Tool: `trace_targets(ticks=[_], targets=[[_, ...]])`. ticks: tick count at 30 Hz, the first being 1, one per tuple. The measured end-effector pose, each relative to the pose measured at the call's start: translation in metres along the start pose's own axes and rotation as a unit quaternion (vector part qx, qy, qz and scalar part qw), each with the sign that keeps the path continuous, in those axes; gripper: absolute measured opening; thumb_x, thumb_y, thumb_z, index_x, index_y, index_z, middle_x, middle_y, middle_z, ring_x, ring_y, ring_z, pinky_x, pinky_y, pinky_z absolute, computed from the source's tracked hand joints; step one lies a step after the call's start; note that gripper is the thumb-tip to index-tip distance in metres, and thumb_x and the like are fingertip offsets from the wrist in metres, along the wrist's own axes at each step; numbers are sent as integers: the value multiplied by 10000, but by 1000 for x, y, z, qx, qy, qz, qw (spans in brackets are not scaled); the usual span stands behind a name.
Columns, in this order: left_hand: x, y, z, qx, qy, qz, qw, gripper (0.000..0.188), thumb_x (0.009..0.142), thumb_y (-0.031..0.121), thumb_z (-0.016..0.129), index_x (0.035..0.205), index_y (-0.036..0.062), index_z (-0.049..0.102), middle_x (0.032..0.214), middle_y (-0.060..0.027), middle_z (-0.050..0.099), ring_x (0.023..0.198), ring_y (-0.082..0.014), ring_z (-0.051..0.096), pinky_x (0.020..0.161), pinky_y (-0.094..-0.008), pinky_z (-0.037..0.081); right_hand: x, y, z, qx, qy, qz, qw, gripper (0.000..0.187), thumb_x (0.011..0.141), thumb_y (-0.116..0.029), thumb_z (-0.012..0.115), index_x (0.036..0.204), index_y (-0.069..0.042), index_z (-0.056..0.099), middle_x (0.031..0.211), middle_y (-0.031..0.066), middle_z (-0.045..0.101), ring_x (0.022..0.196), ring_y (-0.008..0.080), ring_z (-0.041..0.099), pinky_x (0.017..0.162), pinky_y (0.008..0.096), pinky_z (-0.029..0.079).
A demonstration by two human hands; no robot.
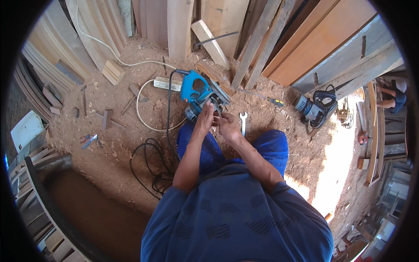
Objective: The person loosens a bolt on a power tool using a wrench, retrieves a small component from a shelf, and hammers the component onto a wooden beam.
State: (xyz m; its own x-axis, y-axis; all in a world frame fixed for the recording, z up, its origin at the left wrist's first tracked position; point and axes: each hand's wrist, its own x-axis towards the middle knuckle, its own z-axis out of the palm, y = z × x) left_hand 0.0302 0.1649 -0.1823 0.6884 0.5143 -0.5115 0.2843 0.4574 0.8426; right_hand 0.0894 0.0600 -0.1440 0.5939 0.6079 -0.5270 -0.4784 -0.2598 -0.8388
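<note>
A teal circular saw [195, 86] rests on the sawdust-covered ground in front of my knees, its base plate and blade side turned toward my hands. My left hand [204, 119] lies against the near side of the saw, fingers close together and bent round its edge. Beside it, my right hand [228, 125] is closed, with fingertips pinched at the saw's lower part; whatever small piece sits between them is too hidden to name. Just right of that hand lies a silver open-end wrench [243, 123]. Farther right is a long screwdriver [276, 102] with a yellow and black handle.
A black cord [169, 122] runs from the saw to a coil on the left. Pliers [90, 141] and a mallet [107, 119] lie left. A grey-black power tool [315, 110] stands right. Boards [180, 30] lean along the back. Another person [395, 97] is at far right.
</note>
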Motion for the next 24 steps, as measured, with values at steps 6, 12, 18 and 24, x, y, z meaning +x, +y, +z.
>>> trace_targets(ticks=[6,12,18,24], targets=[[23,-41,-8,52,-79,-27,995,453,973,427,486,1132,7,546,836,-90,606,705,-165,603,559,-314,489,4,45,-9,-100,-17,-136,986,304,935,-64,419,1134,67,606,902,135,674,685,158,583,623,301,489],[6,-55,-5,36,-57,-67,995,279,996,292,491,1020,29,578,731,-58,604,571,-128,551,509,-290,469,16,50,-69,-397,-18,-49,917,278,886,-138,484,1033,17,663,981,218,689,906,321,672,842,387,510],[-40,-89,11,-42,-84,-57,994,240,1015,251,435,960,33,521,678,-58,574,487,-98,499,428,-249,404,37,144,-132,-650,57,46,757,230,828,-182,556,905,-61,736,986,198,703,937,332,693,816,431,551],[-52,-101,12,48,-113,-74,990,273,1032,272,412,973,26,516,677,-55,561,497,-93,494,468,-241,414,50,176,-132,-646,26,132,751,325,820,-216,558,1044,-29,701,1118,194,672,1061,335,653,928,435,513]])
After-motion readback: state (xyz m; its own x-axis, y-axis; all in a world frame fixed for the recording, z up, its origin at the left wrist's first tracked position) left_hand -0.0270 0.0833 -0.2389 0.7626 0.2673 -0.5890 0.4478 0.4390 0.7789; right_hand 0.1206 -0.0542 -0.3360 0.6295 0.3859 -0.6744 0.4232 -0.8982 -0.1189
